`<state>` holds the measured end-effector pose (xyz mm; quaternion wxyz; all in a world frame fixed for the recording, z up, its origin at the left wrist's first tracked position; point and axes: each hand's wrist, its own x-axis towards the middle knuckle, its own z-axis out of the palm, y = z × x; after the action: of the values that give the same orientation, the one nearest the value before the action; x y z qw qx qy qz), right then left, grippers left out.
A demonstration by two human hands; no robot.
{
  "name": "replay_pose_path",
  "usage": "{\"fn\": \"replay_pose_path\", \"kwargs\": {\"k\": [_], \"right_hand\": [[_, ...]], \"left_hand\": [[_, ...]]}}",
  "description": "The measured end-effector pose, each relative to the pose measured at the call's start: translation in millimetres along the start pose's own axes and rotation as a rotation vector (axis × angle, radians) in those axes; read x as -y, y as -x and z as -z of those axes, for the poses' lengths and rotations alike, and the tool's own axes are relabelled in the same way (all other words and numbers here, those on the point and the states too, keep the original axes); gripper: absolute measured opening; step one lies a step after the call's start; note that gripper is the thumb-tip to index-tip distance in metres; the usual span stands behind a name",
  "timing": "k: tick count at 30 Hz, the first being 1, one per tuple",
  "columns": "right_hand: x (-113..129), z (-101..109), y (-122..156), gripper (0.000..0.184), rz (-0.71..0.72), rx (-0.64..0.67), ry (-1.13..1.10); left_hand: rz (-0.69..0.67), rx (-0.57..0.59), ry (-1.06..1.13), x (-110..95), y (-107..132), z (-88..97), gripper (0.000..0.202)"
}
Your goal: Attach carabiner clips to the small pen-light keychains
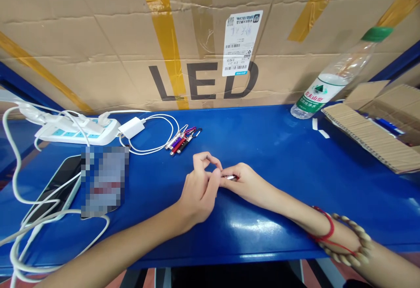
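Note:
My right hand (244, 183) pinches a small shiny silver-and-red metal tube (232, 177) between thumb and fingers, most of it hidden by the hand. Against its fingertips, my left hand (200, 189) is closed in a pinch, with the index finger bent up. What sits between the left fingertips is covered. Beyond the left hand lies a cluster of keychain penlights (180, 141), slim metal tubes in silver, purple, red and black with small clips. Both hands are just above the blue table (262, 148).
At left are a white power strip (75, 132), a white charger (131, 127), tangled cables and a phone (59, 187) beside a pixelated item (106, 180). A green-capped bottle (328, 89) leans back right, near an open cardboard box (370, 139). A large carton (114, 38) stands behind.

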<state>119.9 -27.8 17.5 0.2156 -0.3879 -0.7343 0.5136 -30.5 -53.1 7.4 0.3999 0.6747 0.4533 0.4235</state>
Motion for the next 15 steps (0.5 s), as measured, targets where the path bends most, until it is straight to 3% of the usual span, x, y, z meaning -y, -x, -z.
{"fn": "replay_pose_path", "kwargs": {"k": [5,11,15], "right_hand": [[0,3,0,0.032,-0.048,-0.082,-0.035],[-2,6,0,0.039,-0.088,-0.121,-0.098],[-3,7,1,0.037,-0.066,-0.144,-0.064]], "left_hand": [[0.016,-0.14,-0.087,1,-10,12.4,0.016],[0.101,-0.175,0.275,11,-26,10.1,0.023],[0.1,-0.207,0.368,15,-27,8.9,0.023]]}}
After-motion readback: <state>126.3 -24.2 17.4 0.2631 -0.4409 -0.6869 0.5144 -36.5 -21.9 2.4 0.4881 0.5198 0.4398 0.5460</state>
